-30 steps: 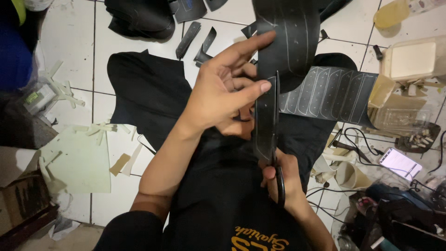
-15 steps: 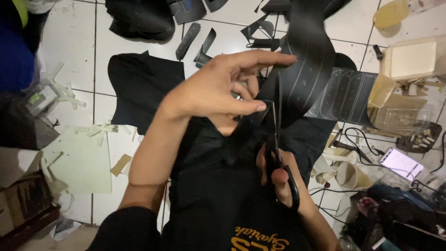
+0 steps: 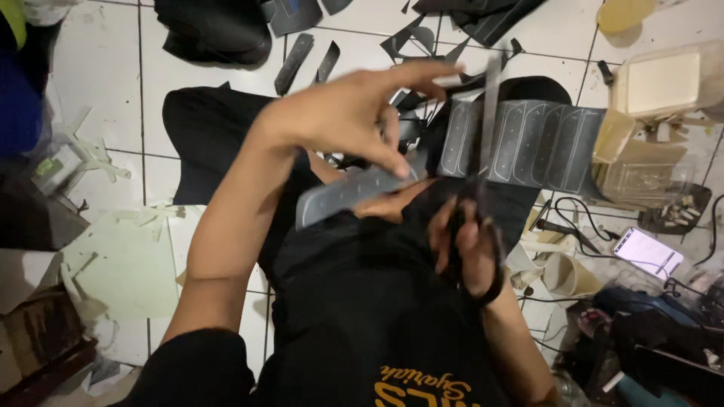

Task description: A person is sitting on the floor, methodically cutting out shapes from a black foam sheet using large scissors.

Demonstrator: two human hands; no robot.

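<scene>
My left hand is raised over my lap and pinches one end of a narrow dark strip, which points down to the left. My right hand is lower and to the right, its fingers through the handles of black scissors whose blades point upward. Behind the blades lies a dark sheet marked with several pale outlined shapes. The scissor blades overlap the left part of this sheet. I sit on a white tiled floor in black clothes.
Black offcuts lie on the tiles ahead. Pale green paper lies to the left. On the right are a clear plastic box, a lit phone, cables and a roll of tape.
The dark material that stood upright between my hands has come down. My left hand has shifted left and now holds a separate strip. The scissors have moved to the right.
</scene>
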